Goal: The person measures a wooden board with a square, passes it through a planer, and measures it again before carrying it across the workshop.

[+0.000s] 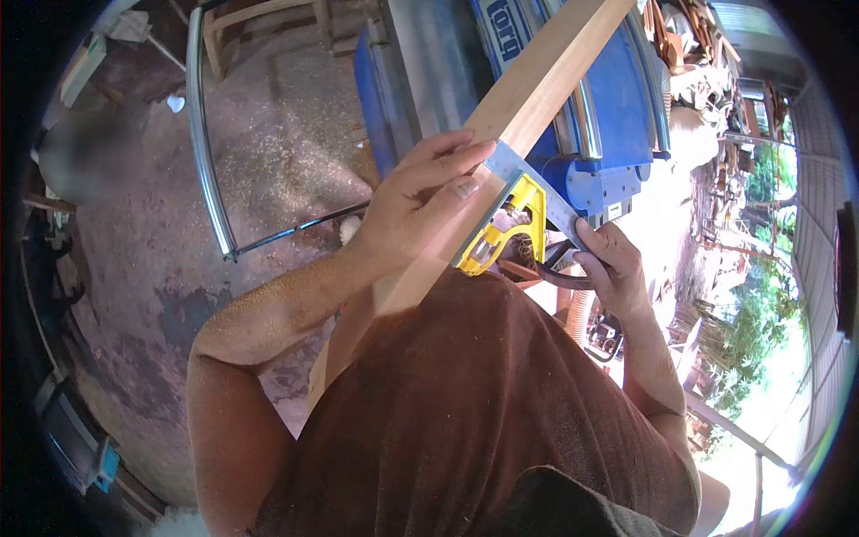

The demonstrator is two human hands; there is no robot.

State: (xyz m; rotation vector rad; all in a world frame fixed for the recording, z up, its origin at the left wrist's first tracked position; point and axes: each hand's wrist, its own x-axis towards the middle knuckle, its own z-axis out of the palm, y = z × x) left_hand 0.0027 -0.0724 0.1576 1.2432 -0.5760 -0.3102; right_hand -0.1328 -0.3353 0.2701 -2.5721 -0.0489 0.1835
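Note:
A long squared length of wood runs from the top right down past my body on the left. My left hand is closed around it, with the thumb and fingers near the end of a metal ruler. That ruler is the blade of a combination square with a yellow head, laid against the wood. The head's straight edge lies along the side of the wood. My right hand pinches the far end of the blade between thumb and fingers.
A blue machine with metal rollers stands just beyond the wood. A chrome bar frame is at the left, above a floor strewn with sawdust. Scrap wood is piled at the upper right.

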